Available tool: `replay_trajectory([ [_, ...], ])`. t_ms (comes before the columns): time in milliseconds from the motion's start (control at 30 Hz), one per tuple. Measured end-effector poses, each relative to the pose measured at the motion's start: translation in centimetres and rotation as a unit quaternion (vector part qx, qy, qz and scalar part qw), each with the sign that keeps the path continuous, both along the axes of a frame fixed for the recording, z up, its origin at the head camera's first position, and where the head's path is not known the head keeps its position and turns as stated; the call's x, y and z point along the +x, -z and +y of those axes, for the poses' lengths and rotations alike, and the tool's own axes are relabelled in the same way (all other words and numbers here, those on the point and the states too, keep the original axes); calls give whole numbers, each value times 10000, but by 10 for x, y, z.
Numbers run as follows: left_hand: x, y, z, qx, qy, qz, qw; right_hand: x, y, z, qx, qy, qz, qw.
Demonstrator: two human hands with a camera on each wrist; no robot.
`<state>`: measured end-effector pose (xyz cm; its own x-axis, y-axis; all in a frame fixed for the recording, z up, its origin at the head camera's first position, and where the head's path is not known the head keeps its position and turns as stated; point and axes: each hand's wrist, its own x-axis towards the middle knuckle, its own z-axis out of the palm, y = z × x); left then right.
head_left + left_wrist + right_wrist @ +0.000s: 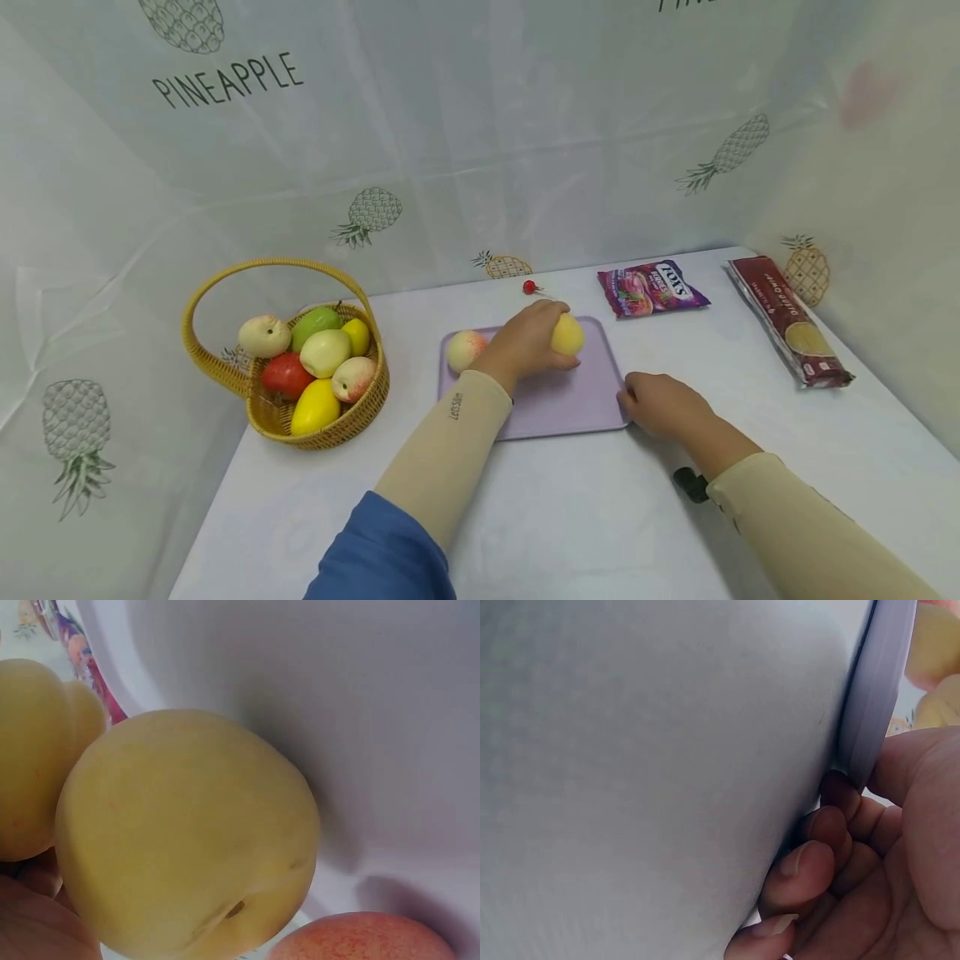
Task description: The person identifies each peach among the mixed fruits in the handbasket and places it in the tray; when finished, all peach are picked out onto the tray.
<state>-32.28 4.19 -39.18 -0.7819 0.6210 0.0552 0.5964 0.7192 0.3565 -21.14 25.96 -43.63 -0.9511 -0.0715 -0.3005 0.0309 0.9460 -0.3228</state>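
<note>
A lilac tray (585, 408) lies on the white table. My left hand (534, 337) is over it, fingers and thumb around a yellow peach (567, 335). In the left wrist view a second yellow peach (187, 832) sits close under the palm, hidden from the head view. A pink-and-cream peach (467, 350) rests at the tray's left side, partly behind the left arm. At the tray's lower right corner, my right hand (666, 404) pinches the rim, thumb above. Its fingers (802, 870) are curled under the edge in the right wrist view.
Left of the tray stands a wicker basket (378, 400) with a tall handle, filled with several fruits. A red cherry-like item (529, 287) lies behind the tray. A purple snack bag (651, 288) and a long dark-red packet (787, 321) lie to the right.
</note>
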Motion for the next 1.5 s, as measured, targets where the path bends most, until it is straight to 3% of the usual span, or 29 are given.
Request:
replay_trajectory([
  [200, -3, 3, 4, -356, 177, 270, 9988, -1, 1, 1, 47, 57, -2, 10000],
  [467, -7, 9, 7, -775, 167, 471, 9957, -1, 0, -1, 15, 34, -44, 10000],
  [833, -9, 16, 14, -1454, -41, 903, 9852, 0, 0, -2, 42, 55, -51, 10000],
  [1133, -11, 17, 11, -1605, -210, 976, 9820, -1, 3, -1, 17, 84, 10, 10000],
  [1500, -10, 17, 4, -1734, -155, 1032, 9793, 0, 4, 0, 1, 61, 68, 10000],
])
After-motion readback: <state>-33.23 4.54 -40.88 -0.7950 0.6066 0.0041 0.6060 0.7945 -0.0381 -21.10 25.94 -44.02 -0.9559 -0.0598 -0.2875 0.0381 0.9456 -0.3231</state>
